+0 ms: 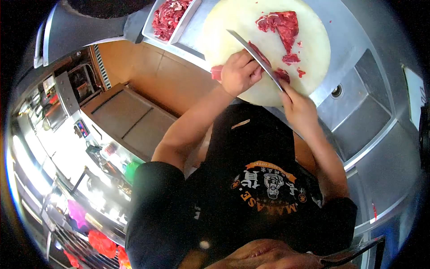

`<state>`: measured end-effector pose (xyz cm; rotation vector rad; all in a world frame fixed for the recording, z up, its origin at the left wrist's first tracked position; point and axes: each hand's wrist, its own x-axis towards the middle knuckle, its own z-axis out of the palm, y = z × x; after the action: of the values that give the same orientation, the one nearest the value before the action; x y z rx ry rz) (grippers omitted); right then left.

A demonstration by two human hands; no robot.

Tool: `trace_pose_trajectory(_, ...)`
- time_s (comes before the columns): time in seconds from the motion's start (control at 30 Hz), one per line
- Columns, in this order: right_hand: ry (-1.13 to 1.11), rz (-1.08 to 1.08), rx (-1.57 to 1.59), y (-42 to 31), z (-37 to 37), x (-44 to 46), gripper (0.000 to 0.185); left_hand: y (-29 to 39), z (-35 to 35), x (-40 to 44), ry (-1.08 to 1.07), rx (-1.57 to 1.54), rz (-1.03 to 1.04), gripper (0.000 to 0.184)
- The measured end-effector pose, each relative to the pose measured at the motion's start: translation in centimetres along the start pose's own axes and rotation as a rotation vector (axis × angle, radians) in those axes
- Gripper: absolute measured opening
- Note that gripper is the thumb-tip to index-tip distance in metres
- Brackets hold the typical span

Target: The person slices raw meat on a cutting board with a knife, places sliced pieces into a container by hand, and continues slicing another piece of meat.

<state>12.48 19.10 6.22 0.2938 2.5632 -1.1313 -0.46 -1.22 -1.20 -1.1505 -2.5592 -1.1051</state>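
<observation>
A round pale cutting board [309, 40] lies under both hands. My right hand [299, 107] is closed round the handle of a large knife [255, 54], whose blade slants up to the left across the board. Against the blade's left side, my left hand [241, 74] presses down on a piece of red meat [217, 72] with curled fingers. Sliced meat [260, 53] shows just right of the blade, with another bit near the knife's handle end. A larger chunk of meat [282, 27] rests at the board's upper right, with small scraps below it.
A white tray [184, 21] of cut meat [168, 20] stands left of the board. To the right is a metal sink [358, 121] with a drain [337, 91]. A brown-topped unit [134, 119] and brightly lit shelves are at the left.
</observation>
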Motion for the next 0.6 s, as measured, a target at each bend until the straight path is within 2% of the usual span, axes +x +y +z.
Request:
trace_pose_trajectory(0.03, 0.003, -0.015, -0.043, -0.9, 1.0, 3.2, 0.036, -0.4, 0.2, 0.1, 0.009, -0.010, 0.013, 0.026)
trace_pose_trajectory(0.07, 0.060, -0.171, 0.135, -2.1, 1.3, 7.1, 0.034, -0.5, 0.2, -0.1, 0.012, -0.021, 0.022, 0.026)
trace_pose_trajectory(0.1, -0.067, -0.018, 0.125, -3.2, 1.5, 10.1, 0.035, -0.1, 0.1, -0.3, 0.036, -0.004, 0.045, 0.025)
trace_pose_trajectory(0.17, 0.148, -0.162, 0.168, -2.8, 2.9, 14.9, 0.037, 0.1, -0.1, -0.7, 0.012, 0.022, 0.008, 0.024)
trace_pose_trajectory(0.2, 0.270, -0.164, 0.110, -3.5, 1.8, 14.6, 0.037, 0.1, 0.0, -0.6, 0.008, 0.027, -0.001, 0.024)
trace_pose_trajectory(0.27, 0.166, 0.101, 0.310, -4.0, -1.5, 11.1, 0.038, 0.0, -0.3, -0.6, 0.010, 0.022, -0.001, 0.025)
trace_pose_trajectory(0.4, -0.053, 0.133, 0.070, -1.9, -4.5, 0.3, 0.037, 0.4, -0.4, -0.7, 0.030, 0.025, 0.003, 0.028)
trace_pose_trajectory(0.5, -0.050, 0.041, 0.049, -1.4, -4.2, -4.9, 0.036, 0.2, -0.5, -1.0, -0.005, 0.057, 0.010, 0.028)
trace_pose_trajectory(0.6, -0.002, 0.014, -0.003, -0.5, -3.0, -5.0, 0.036, 0.2, -0.4, -0.7, -0.020, 0.069, 0.022, 0.028)
